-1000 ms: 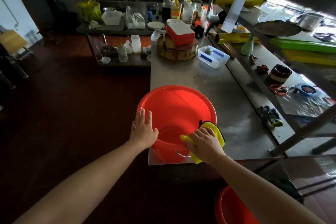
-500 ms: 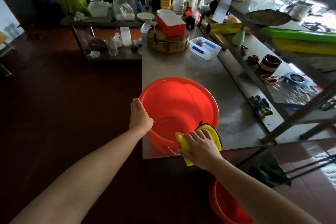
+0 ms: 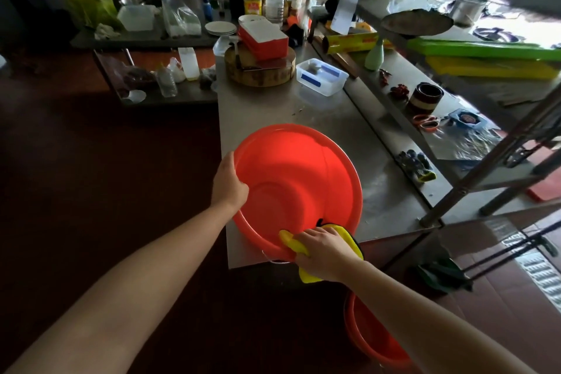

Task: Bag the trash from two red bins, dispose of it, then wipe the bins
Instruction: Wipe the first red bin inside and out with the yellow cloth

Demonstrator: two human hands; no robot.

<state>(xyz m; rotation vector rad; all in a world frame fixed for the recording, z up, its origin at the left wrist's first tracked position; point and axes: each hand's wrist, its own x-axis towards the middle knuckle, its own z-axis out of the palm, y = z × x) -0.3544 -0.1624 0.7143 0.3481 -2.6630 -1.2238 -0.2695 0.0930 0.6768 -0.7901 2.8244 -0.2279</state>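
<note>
A red bin stands at the near left corner of the steel table, tipped with its mouth toward me, and looks empty inside. My left hand grips its left rim. My right hand presses a yellow cloth against the bin's near rim; part of the cloth hangs below my hand. A second red bin sits on the floor under my right forearm, mostly hidden by the arm.
Farther back on the table are a round wooden chopping block with a red-and-white box on it and a clear plastic container. A metal shelf rack with small items runs along the right. Dark floor lies on the left.
My left hand went from resting flat on the rim to gripping it, and the bin has tipped toward me. The right hand with the cloth stays at the near rim.
</note>
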